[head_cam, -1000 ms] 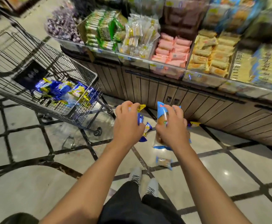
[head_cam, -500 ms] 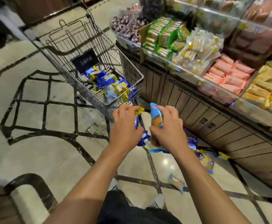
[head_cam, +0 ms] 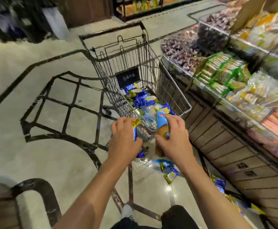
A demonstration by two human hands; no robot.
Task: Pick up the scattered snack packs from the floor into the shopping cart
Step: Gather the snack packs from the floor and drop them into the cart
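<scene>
Now at the drop-off step: left hand [head_cam: 124,141] grips blue-and-gold snack packs [head_cam: 135,129], right hand [head_cam: 172,141] grips a blue-topped bun pack [head_cam: 161,128], both at the shopping cart [head_cam: 151,76] near rim; next, probably release inside; shiny crinkled packs [head_cam: 169,171] remain on the floor

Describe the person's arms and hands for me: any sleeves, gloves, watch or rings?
Both forearms are bare to the frame's lower edge, with no sleeve showing. The left hand and right hand are ungloved; no watch, band or ring shows on what is visible. Below are dark shorts and a light shoe.
</scene>
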